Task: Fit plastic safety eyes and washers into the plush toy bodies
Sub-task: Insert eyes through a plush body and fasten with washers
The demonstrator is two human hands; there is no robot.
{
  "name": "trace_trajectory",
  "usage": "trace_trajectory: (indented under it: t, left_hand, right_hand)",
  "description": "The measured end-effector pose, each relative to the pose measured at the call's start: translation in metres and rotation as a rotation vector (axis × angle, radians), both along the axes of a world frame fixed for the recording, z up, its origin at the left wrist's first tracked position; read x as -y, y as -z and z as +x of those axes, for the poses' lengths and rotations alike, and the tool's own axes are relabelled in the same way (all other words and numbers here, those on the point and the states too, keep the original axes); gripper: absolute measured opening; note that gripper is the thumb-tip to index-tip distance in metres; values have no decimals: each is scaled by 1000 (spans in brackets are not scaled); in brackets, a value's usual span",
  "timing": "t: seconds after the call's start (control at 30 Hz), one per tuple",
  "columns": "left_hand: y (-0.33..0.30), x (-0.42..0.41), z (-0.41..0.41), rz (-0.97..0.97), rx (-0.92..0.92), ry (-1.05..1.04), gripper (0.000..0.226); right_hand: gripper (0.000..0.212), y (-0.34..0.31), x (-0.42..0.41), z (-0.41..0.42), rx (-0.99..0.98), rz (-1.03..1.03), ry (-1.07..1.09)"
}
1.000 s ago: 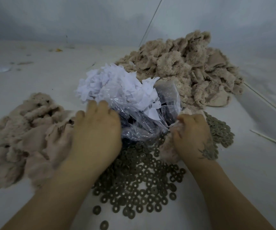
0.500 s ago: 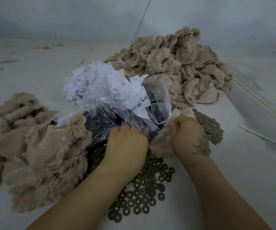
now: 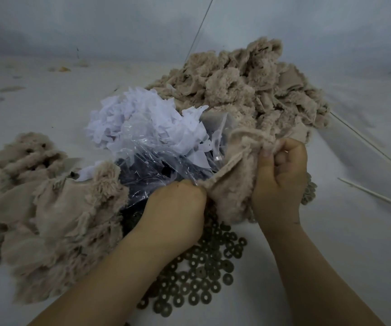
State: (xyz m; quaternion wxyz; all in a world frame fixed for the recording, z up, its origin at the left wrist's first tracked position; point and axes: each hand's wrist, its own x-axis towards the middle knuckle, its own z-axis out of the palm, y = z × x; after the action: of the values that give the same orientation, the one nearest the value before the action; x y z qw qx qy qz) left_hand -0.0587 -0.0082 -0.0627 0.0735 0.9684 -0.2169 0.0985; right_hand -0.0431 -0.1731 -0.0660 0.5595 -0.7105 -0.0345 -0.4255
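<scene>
No legible text anywhere.

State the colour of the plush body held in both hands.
Beige, a pale tan; the plush body shows in the head view, the only one here.

2 bare forearms enter from the bottom edge, angled inward and up. Left hand point(image 3: 174, 212): back toward the camera, knuckles bent, fingers curled down and forward with tips hidden, pinching the edge of a plush toy body point(image 3: 234, 184). Right hand point(image 3: 280, 175): raised a little higher, palm side turned left, thumb upright, fingers folded round the same fabric's upper edge.
</scene>
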Motion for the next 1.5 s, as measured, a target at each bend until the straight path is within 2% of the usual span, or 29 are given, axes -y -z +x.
trace_trajectory:
  t: [0.17, 0.3, 0.37, 0.4, 0.5, 0.6, 0.67, 0.73, 0.77, 0.83, 0.87, 0.93, 1.03, 1.1, 1.13, 1.2, 1.27, 1.4, 1.5]
  left_hand:
    - [-10, -5, 4, -133, 72, -26, 22]
    - [-16, 6, 7, -530, 7, -25, 27]
    - [-14, 14, 6, -690, -41, 1, 32]
    - [-13, 17, 5, -734, -16, 17, 26]
    - [-12, 20, 3, -732, 132, 32, 13]
    - [-10, 20, 0, -732, 88, 245, 3]
    - [-6, 21, -3, -810, -16, 311, 34]
    - [-2, 21, -4, -914, -28, 211, 50]
    - [0, 20, -2, -948, 1, 123, 45]
    - [2, 18, 3, -959, 38, -58, 19]
    - [1, 18, 5, -920, 21, -117, 20]
    - [3, 18, 8, -859, -28, -145, 36]
    - [4, 21, 8, -894, 0, -118, 37]
    - [5, 21, 9, -884, 30, -110, 29]
    - [4, 21, 8, -876, 40, -108, 27]
    - [2, 19, 7, -857, 65, -84, 22]
    - [0, 18, 7, -832, 88, -65, 20]
    - [-2, 15, 7, -844, 128, -81, 23]
    - [-5, 11, 8, -904, 149, -116, 22]
  right_hand:
    - [16, 2, -6, 0, -137, 145, -176]
    - [11, 4, -12, -2, -220, 467, -415]
    - [18, 4, -13, -2, -234, 588, -501]
    - [20, 4, -14, -1, -231, 635, -533]
    - [20, 3, -13, 1, -232, 763, -594]
    - [19, 0, -12, 0, -352, 846, -631]
    - [39, -1, -11, -2, -400, 914, -679]
    - [56, -2, -10, -3, -419, 966, -725]
    - [61, -3, -11, -4, -432, 986, -751]
    - [66, 1, -13, -4, -475, 1011, -770]
    - [59, 1, -13, -5, -497, 1004, -760]
    - [25, 5, -13, -6, -538, 1015, -692]
    - [55, 3, -15, -8, -557, 1180, -803]
    - [64, -2, -17, -9, -572, 1144, -851]
    - [60, -1, -18, -9, -574, 1057, -828]
    - [44, 4, -17, -5, -557, 827, -635]
    - [30, 9, -15, -2, -523, 686, -526]
    - [20, 8, -13, -3, -509, 561, -468]
    - [21, 4, -8, -3, -609, 458, -542]
